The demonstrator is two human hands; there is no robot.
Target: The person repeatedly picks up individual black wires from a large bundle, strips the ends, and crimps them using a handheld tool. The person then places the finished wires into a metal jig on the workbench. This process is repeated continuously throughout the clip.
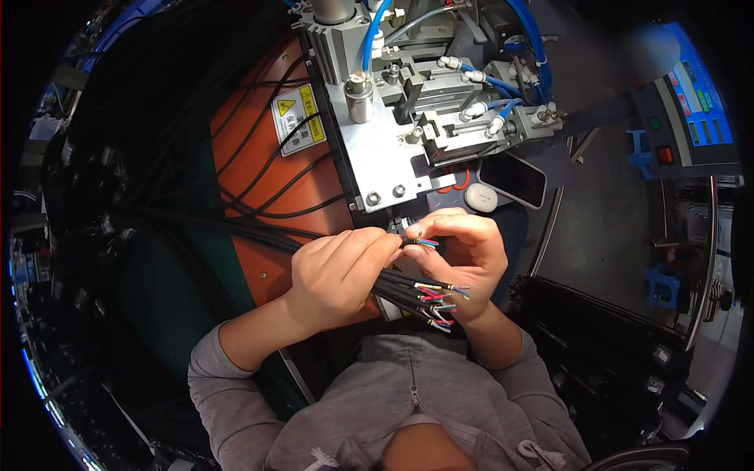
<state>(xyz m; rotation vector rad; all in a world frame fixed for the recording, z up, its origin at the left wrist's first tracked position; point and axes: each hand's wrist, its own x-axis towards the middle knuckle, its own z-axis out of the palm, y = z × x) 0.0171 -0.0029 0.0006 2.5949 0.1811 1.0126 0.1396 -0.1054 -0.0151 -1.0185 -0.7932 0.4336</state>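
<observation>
A: Where do the black cables (402, 295) lie?
B: In front of the person's chest, on the near side of the metal fixture (378, 153). They run in from the left over the orange panel (255, 177); several ends emerge on the right, below the left hand (338, 271), with coloured wires (440, 308) fanned out in red, white, blue and yellow.
A: Left grip?
B: Closed on the black cables, knuckles up.
A: Right?
B: The right hand (467, 263) has thumb and forefinger curved about one raised cable end (425, 242), its coloured cores showing between them. Cannot tell whether the fingertips press on it. This end sits above the others, just short of the fixture's near edge.
A: Surroundings?
B: A phone (512, 179) and a white rounded case (481, 198) side by side, right of the fixture. Blue air tubes (536, 35) loop over its far part. A warning label (298, 122) is on the orange panel.
</observation>
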